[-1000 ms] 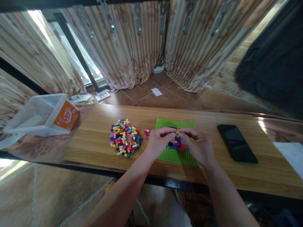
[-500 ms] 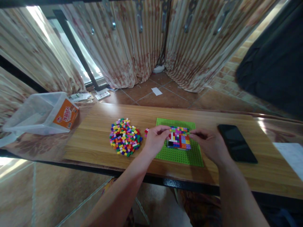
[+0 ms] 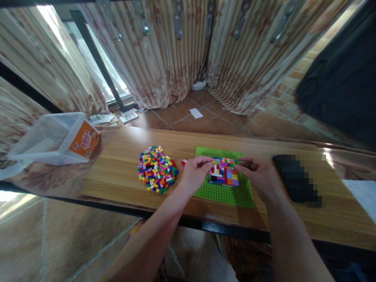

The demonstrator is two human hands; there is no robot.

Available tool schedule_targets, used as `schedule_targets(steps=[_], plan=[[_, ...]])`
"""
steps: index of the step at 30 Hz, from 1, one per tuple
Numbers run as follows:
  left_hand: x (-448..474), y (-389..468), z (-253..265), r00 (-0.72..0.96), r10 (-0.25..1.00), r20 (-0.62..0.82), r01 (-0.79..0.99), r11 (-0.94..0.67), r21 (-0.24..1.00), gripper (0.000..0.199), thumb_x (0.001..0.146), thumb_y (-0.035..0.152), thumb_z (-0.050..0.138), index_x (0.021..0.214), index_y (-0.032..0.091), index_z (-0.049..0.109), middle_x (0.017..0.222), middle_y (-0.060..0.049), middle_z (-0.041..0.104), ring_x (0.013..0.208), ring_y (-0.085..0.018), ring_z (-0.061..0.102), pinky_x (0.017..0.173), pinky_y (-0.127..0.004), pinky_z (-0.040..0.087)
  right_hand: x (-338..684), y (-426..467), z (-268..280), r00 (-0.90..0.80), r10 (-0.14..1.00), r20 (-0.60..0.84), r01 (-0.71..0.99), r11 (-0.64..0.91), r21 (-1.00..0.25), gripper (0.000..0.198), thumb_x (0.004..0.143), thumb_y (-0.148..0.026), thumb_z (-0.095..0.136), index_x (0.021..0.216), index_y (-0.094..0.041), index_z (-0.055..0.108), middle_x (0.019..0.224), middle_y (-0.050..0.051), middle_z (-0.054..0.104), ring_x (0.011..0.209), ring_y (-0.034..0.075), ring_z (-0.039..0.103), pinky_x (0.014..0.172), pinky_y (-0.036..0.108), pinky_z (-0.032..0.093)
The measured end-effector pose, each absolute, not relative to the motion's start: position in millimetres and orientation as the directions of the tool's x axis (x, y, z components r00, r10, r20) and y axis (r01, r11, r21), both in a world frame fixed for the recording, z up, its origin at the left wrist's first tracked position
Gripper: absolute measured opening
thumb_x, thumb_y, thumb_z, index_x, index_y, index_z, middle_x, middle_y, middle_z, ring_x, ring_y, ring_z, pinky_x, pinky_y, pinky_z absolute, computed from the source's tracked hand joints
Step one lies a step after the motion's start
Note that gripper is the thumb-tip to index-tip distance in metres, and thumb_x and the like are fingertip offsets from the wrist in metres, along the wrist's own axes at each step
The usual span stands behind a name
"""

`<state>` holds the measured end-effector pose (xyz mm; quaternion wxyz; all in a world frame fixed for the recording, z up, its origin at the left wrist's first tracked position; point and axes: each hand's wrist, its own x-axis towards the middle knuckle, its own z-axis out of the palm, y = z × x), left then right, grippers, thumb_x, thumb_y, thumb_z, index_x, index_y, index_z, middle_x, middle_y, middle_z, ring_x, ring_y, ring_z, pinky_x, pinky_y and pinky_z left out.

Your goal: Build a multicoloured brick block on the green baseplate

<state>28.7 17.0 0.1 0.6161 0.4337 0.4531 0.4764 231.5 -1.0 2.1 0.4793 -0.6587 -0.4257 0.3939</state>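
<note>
A flat build of colourful toy bricks (image 3: 225, 176) sits on a green studded baseplate (image 3: 223, 197). My left hand (image 3: 194, 172) is at the build's upper left edge, thumb and forefinger pinched close together. Red shows by these fingertips, but what they grip is too small to make out. At the build's right side is my right hand (image 3: 260, 174), its thumb and forefinger a little apart and no brick visible between them. The thumb tip is close to the build; whether it touches I cannot tell. A few pink and red bricks (image 3: 183, 162) lie left of the baseplate, partly behind my left hand.
A pile of loose bricks (image 3: 157, 170) lies left on the wooden table (image 3: 111, 172). Beyond the table's left end stands a clear plastic bin (image 3: 49, 141) with an orange label. A dark, partly pixelated phone-like slab (image 3: 293, 176) lies right, and white paper (image 3: 360, 196) at the far right.
My right thumb and forefinger have moved slightly apart at the build's right side. My left hand keeps its place by the build. The whole view has shifted slightly.
</note>
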Motion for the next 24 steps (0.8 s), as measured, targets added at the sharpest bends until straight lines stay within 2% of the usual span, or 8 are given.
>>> schedule_targets(steps=[5, 11, 15, 19, 24], plan=[[30, 17, -1, 0.142, 0.98, -0.142, -0.188, 0.167, 0.968, 0.011, 0.075, 0.014, 0.067, 0.083, 0.013, 0.075, 0.069, -0.002, 0.07, 0.06, -0.01, 0.059, 0.061, -0.022, 0.049, 228, 0, 3, 0.294, 0.921, -0.256, -0.009, -0.265, -0.964, 0.046, 0.049, -0.036, 0.087, 0.09, -0.018, 0.075, 0.06, -0.004, 0.063, 0.051, 0.009, 0.048, 0.049, 0.023, 0.039], [23, 21, -2, 0.109, 0.986, -0.125, -0.112, 0.137, 0.984, 0.013, 0.077, 0.015, 0.065, 0.086, 0.014, 0.075, 0.075, -0.003, 0.072, 0.06, -0.011, 0.061, 0.06, -0.023, 0.05, 229, 1, -1, 0.274, 0.901, -0.337, -0.107, -0.32, -0.941, 0.044, 0.047, -0.032, 0.088, 0.087, -0.017, 0.077, 0.058, -0.003, 0.063, 0.05, 0.009, 0.048, 0.049, 0.024, 0.042], [-5, 35, 2, 0.023, 1.0, 0.004, 0.184, -0.009, 0.983, 0.014, 0.079, 0.012, 0.063, 0.087, 0.015, 0.075, 0.08, -0.004, 0.073, 0.068, -0.014, 0.065, 0.067, -0.025, 0.052, 230, 1, -5, 0.277, 0.903, -0.329, -0.127, -0.305, -0.944, 0.042, 0.046, -0.031, 0.089, 0.085, -0.018, 0.078, 0.062, -0.001, 0.067, 0.05, 0.008, 0.049, 0.049, 0.023, 0.043], [-38, 49, 5, -0.049, 0.997, 0.067, 0.548, -0.029, 0.836, 0.026, 0.08, 0.007, 0.06, 0.101, 0.014, 0.073, 0.094, -0.009, 0.074, 0.082, -0.019, 0.069, 0.08, -0.031, 0.055, 231, -1, -8, 0.288, 0.916, -0.278, -0.057, -0.273, -0.96, 0.043, 0.049, -0.038, 0.089, 0.086, -0.019, 0.078, 0.07, 0.001, 0.071, 0.055, 0.011, 0.055, 0.049, 0.023, 0.044], [-48, 47, 6, 0.118, 0.993, 0.031, 0.773, -0.111, 0.624, 0.031, 0.08, 0.014, 0.066, 0.111, 0.013, 0.071, 0.107, -0.013, 0.072, 0.09, -0.023, 0.068, 0.087, -0.036, 0.053, 233, -3, -1, 0.303, 0.932, -0.2, 0.005, -0.212, -0.977, 0.047, 0.051, -0.044, 0.089, 0.089, -0.019, 0.078, 0.066, -0.001, 0.066, 0.052, 0.008, 0.049, 0.047, 0.022, 0.04]])
